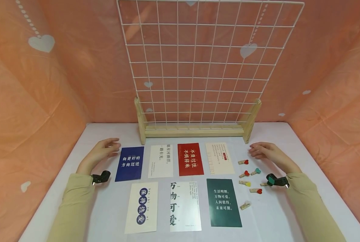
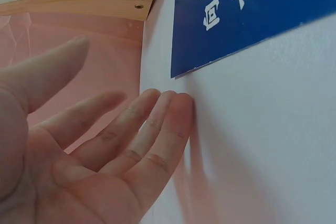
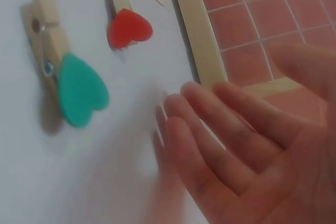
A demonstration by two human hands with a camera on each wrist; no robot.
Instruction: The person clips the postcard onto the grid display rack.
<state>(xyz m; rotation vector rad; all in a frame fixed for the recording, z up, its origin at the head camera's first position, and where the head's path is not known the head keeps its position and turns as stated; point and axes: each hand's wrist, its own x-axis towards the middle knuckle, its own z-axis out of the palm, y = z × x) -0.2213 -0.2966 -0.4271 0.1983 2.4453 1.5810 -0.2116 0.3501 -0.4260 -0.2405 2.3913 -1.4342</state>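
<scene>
a blue card (image 1: 129, 164), a red card (image 1: 191, 159) and a dark green card (image 1: 224, 202), all lettered in white
a cream card (image 1: 134, 205) has navy discs (image 1: 142, 209); wooden clothespins (image 1: 254, 190) wear red, teal and yellow heart tops (image 3: 83, 94); the orange cloth (image 1: 86, 50) is patterned with white hearts (image 1: 42, 43) and dots (image 1: 34, 29); the wire grid (image 1: 195, 62) is white.

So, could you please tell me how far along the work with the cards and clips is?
Done, it seems: seven cards lie spread out in two rows, clips beside them. In hand: nothing; the left hand and right hand are empty. Remaining, probably: clipping the cards to the wire grid, which bears none.
</scene>
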